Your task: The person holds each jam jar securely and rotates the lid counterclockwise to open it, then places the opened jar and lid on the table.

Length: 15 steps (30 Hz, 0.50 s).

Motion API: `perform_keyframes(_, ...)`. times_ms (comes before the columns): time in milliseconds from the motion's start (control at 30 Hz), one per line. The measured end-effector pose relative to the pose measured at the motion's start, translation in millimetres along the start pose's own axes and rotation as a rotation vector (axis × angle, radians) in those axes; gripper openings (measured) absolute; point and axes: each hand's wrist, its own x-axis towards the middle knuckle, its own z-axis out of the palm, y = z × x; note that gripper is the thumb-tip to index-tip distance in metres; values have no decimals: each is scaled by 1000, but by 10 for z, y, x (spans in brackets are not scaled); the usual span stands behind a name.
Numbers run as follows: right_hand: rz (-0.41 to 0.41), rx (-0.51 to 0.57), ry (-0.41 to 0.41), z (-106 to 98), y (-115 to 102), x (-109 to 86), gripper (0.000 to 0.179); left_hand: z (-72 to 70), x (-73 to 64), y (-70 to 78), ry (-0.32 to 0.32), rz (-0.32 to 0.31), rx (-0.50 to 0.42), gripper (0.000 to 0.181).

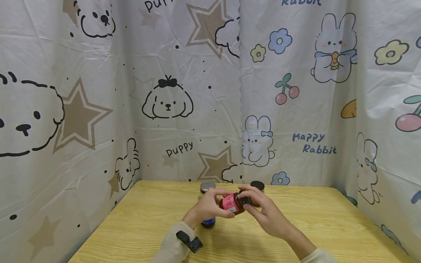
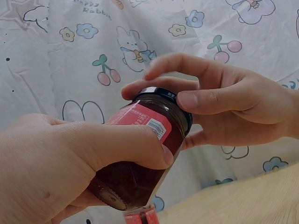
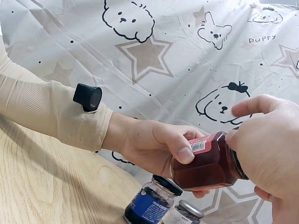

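Note:
A glass jar [image 1: 229, 204] with dark red contents and a pink label is held tilted above the table. My left hand [image 1: 209, 206] grips its body, with the thumb [image 2: 135, 147] lying across the label. At the mouth of the jar, my right hand [image 1: 263, 210] holds the black lid [image 2: 159, 93] between thumb and fingers. The lid sits on the jar, and in the right wrist view the right hand [image 3: 273, 149] hides most of it. One finger of that hand is raised off the lid.
Behind the hands stand a silver-lidded jar [image 1: 207, 186] and a black-lidded jar [image 1: 257, 185]. Below my left hand is a blue-labelled jar [image 3: 152, 205], partly hidden in the head view. The wooden table [image 1: 315, 226] is bordered by printed curtains [image 1: 184, 91].

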Motion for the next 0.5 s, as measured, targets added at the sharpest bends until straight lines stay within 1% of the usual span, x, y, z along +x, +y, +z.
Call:
perform_keyframes(100, 12, -20, 15, 0, -3, 0, 51, -1, -3, 7, 4, 5, 16, 55)
perform_keyframes(167, 27, -32, 31, -3, -8, -4, 57, -1, -3, 5, 8, 6, 24, 55)
perform_keyframes(300, 62, -43, 45, -6, -16, -6, 56, -2, -3, -3, 11, 2, 26, 55)
perform_keyframes(500, 114, -38, 31, -8, -29, -10, 51, 4, -5, 0, 11, -7, 15, 55)
